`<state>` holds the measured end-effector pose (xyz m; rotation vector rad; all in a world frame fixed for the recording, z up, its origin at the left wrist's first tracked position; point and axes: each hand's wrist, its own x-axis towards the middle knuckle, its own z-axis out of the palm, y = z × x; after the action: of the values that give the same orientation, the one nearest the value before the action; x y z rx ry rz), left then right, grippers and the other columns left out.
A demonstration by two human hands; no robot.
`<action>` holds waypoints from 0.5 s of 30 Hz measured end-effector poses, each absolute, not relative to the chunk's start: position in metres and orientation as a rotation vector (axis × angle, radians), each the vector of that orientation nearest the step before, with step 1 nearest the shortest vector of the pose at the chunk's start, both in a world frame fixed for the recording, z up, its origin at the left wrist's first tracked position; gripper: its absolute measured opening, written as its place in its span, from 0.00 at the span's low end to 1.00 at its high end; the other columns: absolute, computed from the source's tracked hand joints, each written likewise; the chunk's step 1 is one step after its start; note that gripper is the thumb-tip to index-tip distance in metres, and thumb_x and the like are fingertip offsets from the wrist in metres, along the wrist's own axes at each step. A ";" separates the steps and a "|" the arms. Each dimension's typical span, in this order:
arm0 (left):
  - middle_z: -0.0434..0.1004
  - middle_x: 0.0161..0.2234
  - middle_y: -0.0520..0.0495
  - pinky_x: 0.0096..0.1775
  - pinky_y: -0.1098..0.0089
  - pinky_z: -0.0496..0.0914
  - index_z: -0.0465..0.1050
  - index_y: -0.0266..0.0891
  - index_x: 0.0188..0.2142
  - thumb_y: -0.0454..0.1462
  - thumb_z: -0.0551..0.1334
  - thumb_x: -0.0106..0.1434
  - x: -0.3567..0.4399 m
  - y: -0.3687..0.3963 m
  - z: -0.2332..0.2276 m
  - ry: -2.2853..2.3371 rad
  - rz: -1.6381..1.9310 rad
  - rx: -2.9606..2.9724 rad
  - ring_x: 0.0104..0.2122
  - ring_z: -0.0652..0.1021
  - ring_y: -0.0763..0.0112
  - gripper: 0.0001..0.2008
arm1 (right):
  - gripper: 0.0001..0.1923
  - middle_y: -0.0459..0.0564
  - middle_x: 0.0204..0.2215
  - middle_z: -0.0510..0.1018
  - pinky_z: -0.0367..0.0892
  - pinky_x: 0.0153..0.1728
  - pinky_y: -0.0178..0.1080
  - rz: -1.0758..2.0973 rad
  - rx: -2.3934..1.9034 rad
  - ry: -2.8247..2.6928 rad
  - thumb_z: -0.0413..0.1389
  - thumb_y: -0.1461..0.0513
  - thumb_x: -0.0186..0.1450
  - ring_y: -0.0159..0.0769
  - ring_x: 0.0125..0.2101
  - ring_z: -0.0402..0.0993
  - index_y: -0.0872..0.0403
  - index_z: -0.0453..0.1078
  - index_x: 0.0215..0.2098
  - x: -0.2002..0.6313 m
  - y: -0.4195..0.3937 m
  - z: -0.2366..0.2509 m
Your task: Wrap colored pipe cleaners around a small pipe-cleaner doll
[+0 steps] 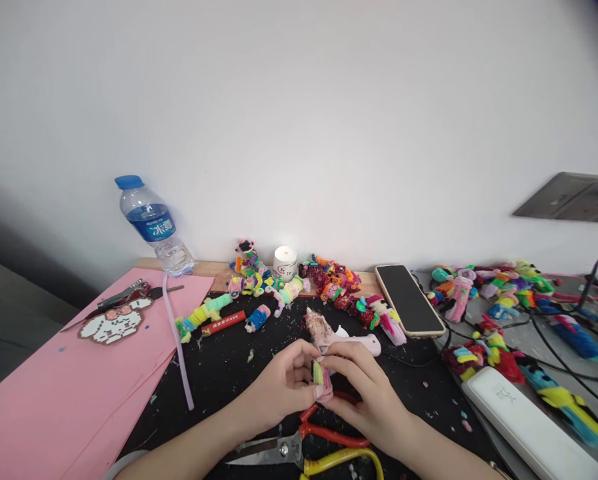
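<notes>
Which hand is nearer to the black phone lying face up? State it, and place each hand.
Right. The right hand lies just below-left of the phone, past the pink glue gun; the left hand sits farther left.

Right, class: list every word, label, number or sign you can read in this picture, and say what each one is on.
Water bottle, blue label: white characters, possibly "水", too blurred to be sure.
White tub: small red mark, unreadable.
Red tube: pale print, too small to read.
White power bank: faint grey logo, unreadable.
Phone: dark screen, no text.
</notes>
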<state>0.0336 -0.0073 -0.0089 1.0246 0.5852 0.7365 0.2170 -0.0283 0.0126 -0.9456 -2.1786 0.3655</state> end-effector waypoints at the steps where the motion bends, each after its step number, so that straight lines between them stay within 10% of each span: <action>1: 0.70 0.33 0.51 0.39 0.69 0.64 0.63 0.38 0.37 0.33 0.66 0.52 0.033 -0.007 -0.009 0.584 0.737 1.019 0.33 0.70 0.73 0.15 | 0.16 0.55 0.42 0.71 0.69 0.42 0.41 0.373 -0.948 -2.181 0.58 0.62 0.61 0.42 0.43 0.69 0.53 0.64 0.48 0.218 -0.028 0.012; 15: 0.69 0.30 0.52 0.33 0.71 0.64 0.64 0.42 0.38 0.39 0.67 0.52 0.022 -0.009 -0.016 0.644 0.812 0.879 0.30 0.72 0.73 0.16 | 0.10 0.54 0.36 0.75 0.70 0.40 0.45 0.198 -1.050 -1.982 0.49 0.61 0.65 0.45 0.38 0.73 0.52 0.67 0.43 0.240 -0.022 -0.001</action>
<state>0.0224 -0.0095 -0.0160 0.8793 0.6436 0.8121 0.2399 -0.0217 -0.0007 -1.0498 -1.9822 0.1981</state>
